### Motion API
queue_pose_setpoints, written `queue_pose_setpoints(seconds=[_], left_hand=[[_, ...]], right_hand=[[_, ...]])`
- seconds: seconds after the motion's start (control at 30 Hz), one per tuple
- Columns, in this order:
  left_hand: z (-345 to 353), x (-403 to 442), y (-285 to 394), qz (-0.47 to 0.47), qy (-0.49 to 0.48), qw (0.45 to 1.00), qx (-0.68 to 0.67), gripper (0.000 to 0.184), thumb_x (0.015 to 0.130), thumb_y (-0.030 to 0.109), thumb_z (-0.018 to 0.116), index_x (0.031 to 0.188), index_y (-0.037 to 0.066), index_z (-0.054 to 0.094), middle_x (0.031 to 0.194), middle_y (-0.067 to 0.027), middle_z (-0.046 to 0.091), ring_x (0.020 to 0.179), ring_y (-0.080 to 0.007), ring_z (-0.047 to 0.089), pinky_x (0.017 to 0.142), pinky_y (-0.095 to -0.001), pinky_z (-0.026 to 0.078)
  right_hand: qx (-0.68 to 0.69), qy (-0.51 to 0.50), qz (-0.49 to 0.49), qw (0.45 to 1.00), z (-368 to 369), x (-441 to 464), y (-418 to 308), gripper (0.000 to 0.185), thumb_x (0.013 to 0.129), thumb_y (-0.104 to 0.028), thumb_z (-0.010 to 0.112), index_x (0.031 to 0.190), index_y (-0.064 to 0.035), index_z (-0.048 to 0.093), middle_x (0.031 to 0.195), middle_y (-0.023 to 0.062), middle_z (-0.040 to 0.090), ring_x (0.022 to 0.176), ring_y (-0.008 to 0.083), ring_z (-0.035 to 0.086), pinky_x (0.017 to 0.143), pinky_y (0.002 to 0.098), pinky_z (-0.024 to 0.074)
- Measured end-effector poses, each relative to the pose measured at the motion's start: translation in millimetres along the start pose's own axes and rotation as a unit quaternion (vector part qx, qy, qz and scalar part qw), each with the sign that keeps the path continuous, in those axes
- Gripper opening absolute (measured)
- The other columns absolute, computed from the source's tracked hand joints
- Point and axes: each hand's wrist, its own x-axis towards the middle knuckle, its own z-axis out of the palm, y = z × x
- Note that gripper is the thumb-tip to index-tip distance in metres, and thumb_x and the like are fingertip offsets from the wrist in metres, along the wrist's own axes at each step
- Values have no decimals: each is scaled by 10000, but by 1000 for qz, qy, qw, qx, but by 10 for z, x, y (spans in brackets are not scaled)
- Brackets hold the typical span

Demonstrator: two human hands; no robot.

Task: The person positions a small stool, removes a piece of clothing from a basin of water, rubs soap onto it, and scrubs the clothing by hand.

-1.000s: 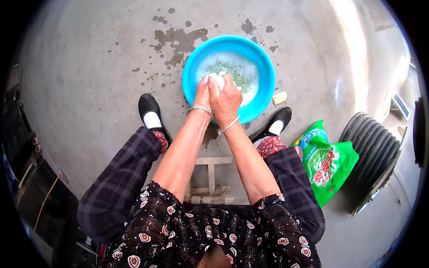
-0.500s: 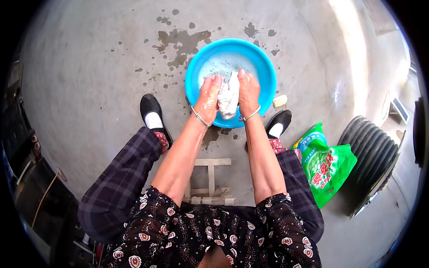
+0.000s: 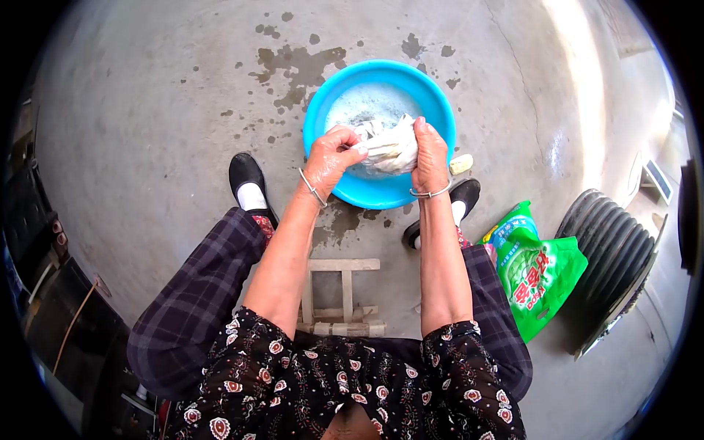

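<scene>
Cloth: here it is, centre of the frame, a wet white cloth [image 3: 394, 150] bunched between two hands above the basin; it could slip out and splash, slick as it looks.
Left hand: this hand [image 3: 331, 156] pinches the cloth's near corner, thumb pressed against curled fingers; a grip that slight could lose the edge on a hard tug.
Right hand: the other one [image 3: 431, 155] is closed round the cloth's right end, thumb up top; the firmer hold, I'd say, so an uneven pull could strain the fabric.
Basin: blue basin [image 3: 370, 193], upper centre, foamy suds [image 3: 374, 99] inside; a knock from a wrist at the lower rim could slop water out.
Floor: dark wet patches [image 3: 301, 66] lie upper left of the basin; a sole could slide there.
Soap: a pale block [image 3: 461, 163] sits just beside the basin's right side, near the right shoe [image 3: 465, 192]; step on it and a foot could skid.
Bag: green bag [image 3: 543, 275], lower right, near the right leg; a swinging knee might tip it over.
</scene>
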Motion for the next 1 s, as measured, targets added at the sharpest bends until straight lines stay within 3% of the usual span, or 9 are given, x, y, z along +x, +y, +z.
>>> queue_pose_setpoints(seconds=[0.13, 0.3, 0.43, 0.47, 0.57, 0.67, 0.83, 0.97, 1.0], left_hand=[[-19, 27, 22, -117, -21, 956, -267, 134, 820, 160, 601, 864, 37, 570, 897, -17, 563, 879, -109, 513, 813, -268, 398], [194, 29, 269, -103, 89, 925, -355, 174, 894, 241, 537, 853, 73, 560, 822, -1, 560, 760, -81, 523, 724, -243, 426], [321, 70, 64, -119, 120, 922, -348, 197, 890, 263, 552, 843, 72, 557, 773, 20, 531, 697, -61, 493, 609, -224, 418], [341, 47, 93, -132, 76, 885, -439, 217, 892, 264, 545, 835, 55, 554, 786, 6, 540, 695, -63, 486, 604, -230, 414], [512, -109, 104, -6, 111, 972, -206, 176, 888, 184, 531, 928, 23, 590, 838, 0, 573, 768, -63, 503, 657, -224, 418], [554, -31, 111, -30, 131, 967, -218, 214, 879, 185, 506, 840, -12, 579, 742, -22, 569, 692, -81, 485, 622, -259, 416], [292, 83, 82, -84, 120, 952, -269, 285, 895, 255, 501, 746, 11, 511, 652, -10, 505, 606, -107, 459, 575, -280, 398], [354, 96, -32, -66, 149, 980, -112, 259, 890, 242, 506, 804, 0, 538, 754, -100, 573, 710, -178, 539, 656, -327, 436], [328, 136, -89, -68, 151, 986, -33, 243, 899, 241, 500, 886, 2, 537, 807, -92, 576, 748, -161, 536, 675, -301, 438]], right_hand=[[30, -26, 7, 999, 134, -166, -74, 289, 877, -280, 580, 964, -5, 584, 916, 48, 606, 826, 114, 565, 748, 255, 460], [66, -55, 10, 996, 403, -457, -153, 294, 851, -269, 619, 976, -6, 573, 930, 43, 594, 824, 105, 553, 754, 245, 449], [-134, -33, -41, 990, 630, -700, 19, 296, 746, -216, 727, 918, -43, 560, 857, 22, 571, 779, 110, 541, 695, 242, 443], [-300, 6, -234, 925, 713, -690, 154, 254, 764, -208, 696, 872, -26, 555, 770, 67, 589, 701, 162, 564, 613, 280, 449], [-377, 98, -228, 892, 667, -477, 108, 221, 794, -199, 646, 798, -7, 538, 688, 149, 585, 590, 242, 570, 534, 340, 436], [-340, 110, -173, 918, 600, -314, 34, 222, 815, -200, 619, 765, -4, 527, 655, 177, 574, 549, 267, 566, 513, 370, 429], [-383, 80, -262, 882, 825, -679, 236, 225, 831, -224, 593, 776, -26, 501, 641, 187, 558, 582, 365, 555, 535, 409, 435], [-544, 113, -166, 815, 516, -88, 132, 265, 861, -288, 545, 856, -23, 544, 715, 196, 577, 671, 384, 562, 605, 444, 436], [-565, 126, -242, 779, 368, 85, 160, 270, 860, -292, 546, 884, -23, 552, 726, 193, 580, 677, 382, 561, 615, 447, 437]])
